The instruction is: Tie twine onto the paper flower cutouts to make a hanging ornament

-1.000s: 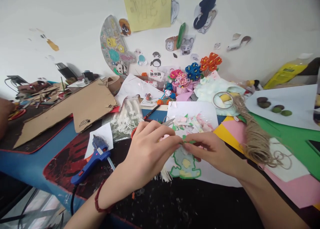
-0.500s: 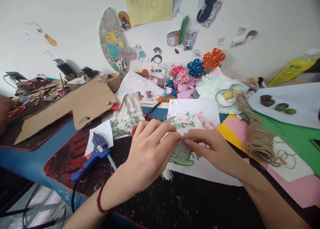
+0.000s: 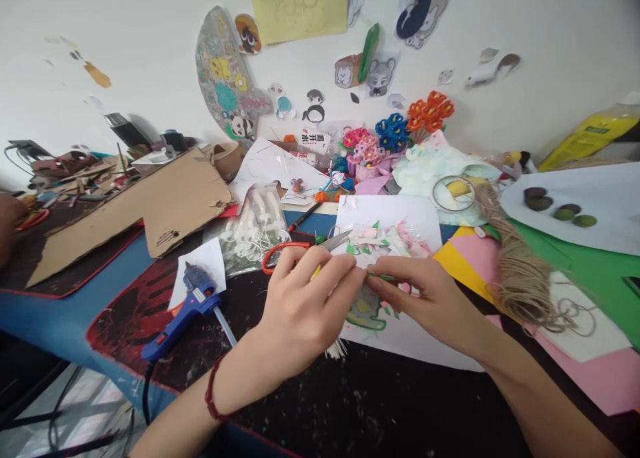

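Observation:
My left hand [image 3: 313, 305] and my right hand [image 3: 427, 298] meet above a white sheet of paper [image 3: 430, 351], their fingertips closed together. A small green piece [image 3: 385, 278] shows between my right thumb and forefinger. My left fingers pinch right beside it, but what lies in them is hidden. Under the hands is a flat shape with a green outline [image 3: 370, 321], partly covered. White strands like a tassel [image 3: 336, 349] stick out below my left hand. Beyond that hand lie red-handled scissors [image 3: 287, 247] with the blades pointing right, towards green, white and pink paper scraps [image 3: 377, 238].
On the left lie a blue glue gun [image 3: 185, 315] and cut cardboard [image 3: 185, 198]. A bag of white cords [image 3: 255, 228] is behind. A twine bundle [image 3: 520, 278] and coloured paper [image 3: 585, 378] lie right. Another person's hand [image 3: 11, 221] shows at far left.
My left hand has turned and shifted slightly right, so more of the scissors shows behind it. My right hand stays nearly in place, its fingertips still pinched.

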The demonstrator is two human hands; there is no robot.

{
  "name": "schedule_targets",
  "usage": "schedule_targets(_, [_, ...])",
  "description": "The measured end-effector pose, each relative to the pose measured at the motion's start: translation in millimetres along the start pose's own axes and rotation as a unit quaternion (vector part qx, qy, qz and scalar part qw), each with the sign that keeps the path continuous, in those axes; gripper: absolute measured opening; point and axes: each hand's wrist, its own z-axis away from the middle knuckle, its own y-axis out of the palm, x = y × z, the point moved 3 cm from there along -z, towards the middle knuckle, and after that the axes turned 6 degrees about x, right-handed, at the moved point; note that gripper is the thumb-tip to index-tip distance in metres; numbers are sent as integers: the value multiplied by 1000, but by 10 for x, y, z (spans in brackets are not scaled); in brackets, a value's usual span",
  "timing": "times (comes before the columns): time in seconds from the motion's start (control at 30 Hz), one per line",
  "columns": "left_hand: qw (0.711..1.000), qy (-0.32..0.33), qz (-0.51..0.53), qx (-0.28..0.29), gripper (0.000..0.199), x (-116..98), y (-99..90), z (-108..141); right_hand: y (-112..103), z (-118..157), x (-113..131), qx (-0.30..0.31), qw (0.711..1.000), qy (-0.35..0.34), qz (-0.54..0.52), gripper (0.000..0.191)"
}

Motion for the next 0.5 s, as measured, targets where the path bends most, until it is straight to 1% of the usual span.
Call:
schedule_targets(0.1, [999, 26, -3, -22, 19, -9, 36, 23, 0, 8, -17, -5, 1000, -7, 1, 31])
schedule_targets(0.2, [998, 55, 0, -38, 17, -13, 73, 41, 2, 18, -39, 11, 1000, 1, -15, 35])
schedule_targets(0.27, [998, 61, 2, -24, 16, -4, 102, 48, -5, 22, -50, 14, 1000, 14, -19, 40])
schedule_targets(0.33, [998, 58, 10, -1, 14, 12, 129, 50, -24, 22, -54, -2, 999, 27, -17, 41])
schedule_targets(0.43, [998, 56, 25, 29, 10, 27, 151, 36, -62, 18, -53, -42, 998, 43, -20, 28])
schedule_targets(0.5, [996, 63, 36, 50, 9, 28, 163, 16, -90, 15, -43, -64, 997, 34, -4, 19])
